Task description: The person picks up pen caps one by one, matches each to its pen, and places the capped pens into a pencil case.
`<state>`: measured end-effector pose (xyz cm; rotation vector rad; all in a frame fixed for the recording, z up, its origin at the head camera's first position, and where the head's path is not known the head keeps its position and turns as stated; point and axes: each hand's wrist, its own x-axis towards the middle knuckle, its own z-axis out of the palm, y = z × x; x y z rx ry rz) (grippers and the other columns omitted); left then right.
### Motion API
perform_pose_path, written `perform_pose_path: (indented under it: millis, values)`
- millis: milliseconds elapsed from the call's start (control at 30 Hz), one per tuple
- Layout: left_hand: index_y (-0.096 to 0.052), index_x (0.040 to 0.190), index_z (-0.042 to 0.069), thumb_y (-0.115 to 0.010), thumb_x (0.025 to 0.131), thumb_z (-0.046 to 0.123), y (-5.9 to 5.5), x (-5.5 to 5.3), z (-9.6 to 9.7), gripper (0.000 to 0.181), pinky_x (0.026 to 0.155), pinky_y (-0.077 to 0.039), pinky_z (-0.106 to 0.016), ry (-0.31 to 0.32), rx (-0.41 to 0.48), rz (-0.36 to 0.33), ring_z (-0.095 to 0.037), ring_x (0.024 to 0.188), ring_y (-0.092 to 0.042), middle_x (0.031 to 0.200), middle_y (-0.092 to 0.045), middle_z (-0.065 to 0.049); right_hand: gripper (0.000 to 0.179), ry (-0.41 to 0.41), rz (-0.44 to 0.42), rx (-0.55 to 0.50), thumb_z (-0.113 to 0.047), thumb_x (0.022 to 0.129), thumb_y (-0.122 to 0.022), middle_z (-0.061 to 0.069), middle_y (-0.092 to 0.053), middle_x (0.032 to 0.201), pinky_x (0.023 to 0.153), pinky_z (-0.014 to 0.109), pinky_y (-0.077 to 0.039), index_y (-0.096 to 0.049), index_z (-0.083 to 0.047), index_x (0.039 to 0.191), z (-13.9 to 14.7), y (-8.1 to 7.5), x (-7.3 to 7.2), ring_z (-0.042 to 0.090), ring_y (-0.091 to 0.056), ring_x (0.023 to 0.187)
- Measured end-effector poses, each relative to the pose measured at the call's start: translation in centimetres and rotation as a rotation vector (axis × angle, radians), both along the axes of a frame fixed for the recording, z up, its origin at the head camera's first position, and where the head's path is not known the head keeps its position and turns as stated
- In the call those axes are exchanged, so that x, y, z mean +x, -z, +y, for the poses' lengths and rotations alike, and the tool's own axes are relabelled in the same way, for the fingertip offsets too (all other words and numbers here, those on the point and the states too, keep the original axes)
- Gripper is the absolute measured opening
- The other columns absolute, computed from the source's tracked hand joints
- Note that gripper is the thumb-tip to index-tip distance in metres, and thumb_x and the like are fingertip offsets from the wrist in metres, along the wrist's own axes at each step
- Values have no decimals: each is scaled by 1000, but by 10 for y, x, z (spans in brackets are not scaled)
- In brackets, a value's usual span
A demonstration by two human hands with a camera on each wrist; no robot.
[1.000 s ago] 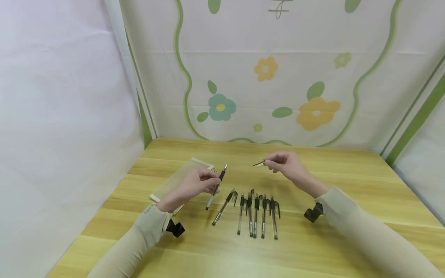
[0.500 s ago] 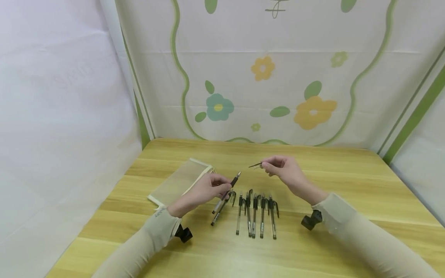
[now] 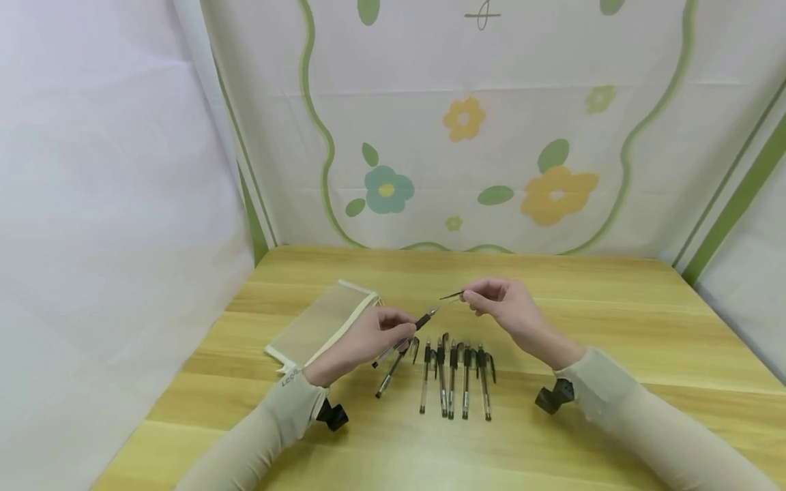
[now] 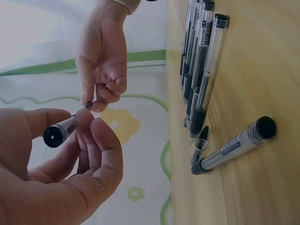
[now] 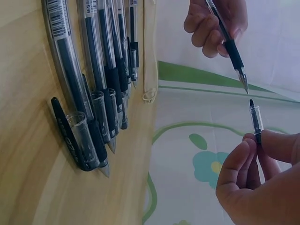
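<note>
My left hand pinches an uncapped gel pen by its dark grip, the metal tip pointing up and to the right. Facing it, my right hand holds a clear pen cap with a black clip between thumb and fingertips. In the right wrist view the pen's tip stands just short of the cap's mouth, a small gap between them. Below the hands, several uncapped gel pens lie side by side on the table, each with a cap beside its tip. Another pen lies slanted under my left hand.
A translucent zippered pouch with pale edging lies on the wooden table behind my left hand. A flowered white cloth hangs at the table's far edge, and a white cloth wall stands on the left.
My left hand has moved right with the pen, turning its tip toward the cap. My right hand has shifted slightly, still holding the cap. The pens on the table lie as before.
</note>
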<state>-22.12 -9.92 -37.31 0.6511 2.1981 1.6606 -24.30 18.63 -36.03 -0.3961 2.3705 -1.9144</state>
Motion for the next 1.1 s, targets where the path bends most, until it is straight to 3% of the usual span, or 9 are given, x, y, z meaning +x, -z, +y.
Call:
perform_pose_path:
  millis: [100,233,367,500,633,800,967,1100]
  values:
    - [-69,116,9,-63,98,26,0,1,1,26,55,-43,-26,-1,-16,22,-48,87,-60,92,-66,-25,29,-10,15,18,-26,93,-71,13,-69,100,80,41,-54,-70,-3,111,-1,0,4,27,-61,85]
    - [-70,114,11,-63,98,27,-2,3,3,24,70,-52,-42,16,-23,37,-46,89,-61,90,-68,-18,26,-18,39,32,-24,93,-71,12,-69,99,76,37,-55,-70,-4,110,-2,-1,11,26,-62,84]
    - [-69,114,7,-63,99,24,-4,5,2,23,80,-50,-56,30,-5,33,-46,90,-61,88,-68,-12,25,-41,65,40,-24,92,-72,12,-69,97,74,34,-55,-71,-5,108,-4,-1,15,26,-62,83]
    - [-68,115,4,-63,99,24,-8,5,1,26,81,-48,-60,46,8,41,-44,89,-61,87,-67,-11,24,-62,64,49,-26,92,-73,12,-68,95,73,34,-54,-72,-7,107,-5,-2,17,30,-62,83]
    - [-68,115,7,-62,99,25,-9,5,3,25,79,-49,-59,62,10,51,-44,88,-61,87,-66,-11,24,-73,56,25,-25,91,-73,14,-67,93,73,35,-53,-72,-7,107,-5,-3,20,38,-59,85]
    - [-70,111,9,-61,100,26,-10,4,3,22,71,-53,-48,61,-27,100,-35,77,-61,85,-65,-8,25,-73,70,-37,-24,92,-73,14,-67,95,74,35,-53,-71,-5,108,-6,-6,27,31,-59,83]
    - [-74,104,16,-63,98,35,-12,4,-1,23,55,-46,-28,4,-57,134,-17,64,-53,82,-64,-6,24,-75,93,-107,-19,91,-73,14,-67,95,73,35,-54,-70,-2,108,-10,-9,33,29,-59,82]
    - [-75,104,20,-67,94,42,-15,6,-3,25,53,-43,-26,-54,-34,152,-17,62,-51,79,-64,-7,26,-85,66,-116,-21,91,-74,15,-67,95,73,35,-53,-70,-3,109,-11,-10,36,29,-59,82]
